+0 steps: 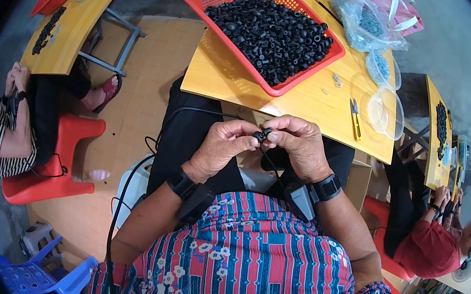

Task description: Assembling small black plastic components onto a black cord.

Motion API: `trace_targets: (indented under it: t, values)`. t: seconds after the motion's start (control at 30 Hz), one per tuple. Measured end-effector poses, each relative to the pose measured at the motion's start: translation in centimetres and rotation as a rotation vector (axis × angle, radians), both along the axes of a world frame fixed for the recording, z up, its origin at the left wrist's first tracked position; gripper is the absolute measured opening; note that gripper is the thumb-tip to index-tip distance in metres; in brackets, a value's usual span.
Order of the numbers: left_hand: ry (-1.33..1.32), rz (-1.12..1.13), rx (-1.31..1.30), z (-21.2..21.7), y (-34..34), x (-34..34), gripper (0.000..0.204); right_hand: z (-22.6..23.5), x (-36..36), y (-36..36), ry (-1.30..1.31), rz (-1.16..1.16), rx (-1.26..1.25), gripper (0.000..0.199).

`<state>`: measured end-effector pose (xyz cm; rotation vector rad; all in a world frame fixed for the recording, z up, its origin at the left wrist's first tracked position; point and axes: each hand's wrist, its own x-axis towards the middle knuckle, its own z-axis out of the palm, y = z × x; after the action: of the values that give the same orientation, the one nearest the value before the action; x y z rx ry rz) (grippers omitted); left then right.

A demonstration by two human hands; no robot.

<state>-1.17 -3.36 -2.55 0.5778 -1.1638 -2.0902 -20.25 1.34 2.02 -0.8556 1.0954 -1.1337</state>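
Both my hands meet in front of my lap, just short of the table's near edge. My left hand (218, 148) pinches a small black ring-shaped piece (259, 136) between thumb and fingers. Pressed up against it from the other side, my right hand (304, 149) has its thumb and forefinger closed on the black part too. Whether this is one piece or two joined is too small to tell. Beyond my hands, a red plastic basket (234, 46) on the table holds a heap of similar black pieces (272, 32).
On the yellow table (225, 85) lie yellow-handled snips (355, 120), tiny clear bits (338, 80), a clear round lid (386, 113), a tub of bluish bits (378, 67) and a plastic bag (371, 26). Seated people work at tables left and right. Black cables run beside my left arm.
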Motion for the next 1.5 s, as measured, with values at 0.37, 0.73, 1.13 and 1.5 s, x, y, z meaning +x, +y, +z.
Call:
trace_targets:
  t: [0.37, 0.73, 1.13, 1.5]
  values:
    - [-0.018, 0.016, -0.025, -0.63, 0.00, 0.01, 0.017, -0.01, -0.06, 0.06, 0.099, 0.012, -0.022, 0.016]
    - [-0.052, 0.026, -0.055, -0.67, -0.01, -0.10, 0.017, 0.32, -0.13, 0.18, 0.281, 0.003, -0.103, 0.014]
    - [-0.060, 0.028, -0.074, -0.38, 0.06, -0.09, 0.016, 0.43, -0.17, 0.04, 0.475, 0.021, -0.230, 0.012]
    - [-0.080, 0.027, -0.106, -0.42, 0.14, -0.06, 0.014, 0.67, 0.23, 0.33, 0.406, 0.017, -0.162, 0.010]
